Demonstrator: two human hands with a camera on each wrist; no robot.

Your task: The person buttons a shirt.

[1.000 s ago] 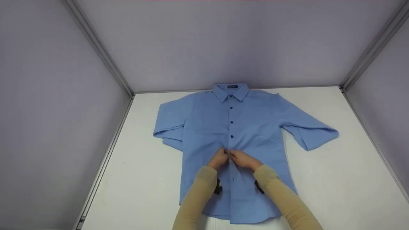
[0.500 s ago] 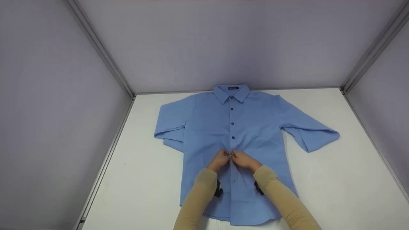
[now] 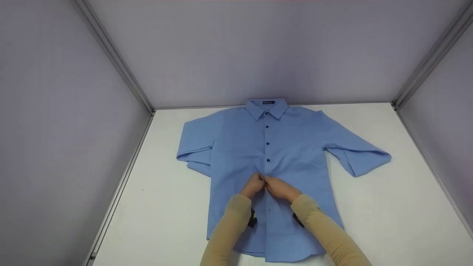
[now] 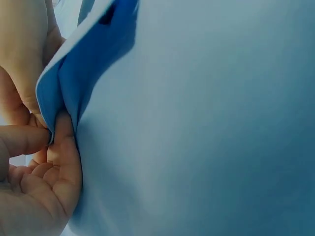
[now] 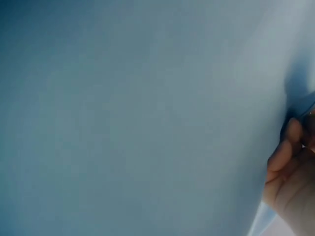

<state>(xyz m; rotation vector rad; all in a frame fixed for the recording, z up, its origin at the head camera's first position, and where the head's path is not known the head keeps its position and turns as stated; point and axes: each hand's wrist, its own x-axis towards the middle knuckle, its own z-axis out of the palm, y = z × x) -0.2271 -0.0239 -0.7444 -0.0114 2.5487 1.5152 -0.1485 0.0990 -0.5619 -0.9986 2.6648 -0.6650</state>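
Note:
A blue button-up shirt (image 3: 236,140) lies front side up, its collar (image 3: 266,107) at the far side and dark buttons (image 3: 268,143) down the upper front. At mid-placket both hands meet. My left hand (image 3: 254,183) pinches the front edge; in the left wrist view its thumb and finger grip the folded placket (image 4: 49,88), with one finger tucked under the cloth. My right hand (image 3: 280,187) pinches the same spot from the other side. In the right wrist view, its curled fingers (image 5: 281,156) show at the right edge. Any button between the fingertips is hidden.
The shirt rests on a white table (image 3: 159,214) with grey panels (image 3: 258,51) at the back and sides. Its left sleeve in view (image 3: 197,138) is folded under, and the other sleeve (image 3: 356,151) bends outward at the right. A buttonhole (image 3: 269,210) shows below the hands.
Both hands stay at the same place on the placket. The right fingers shift slightly and close in against the left fingertips. The shirt otherwise lies as before.

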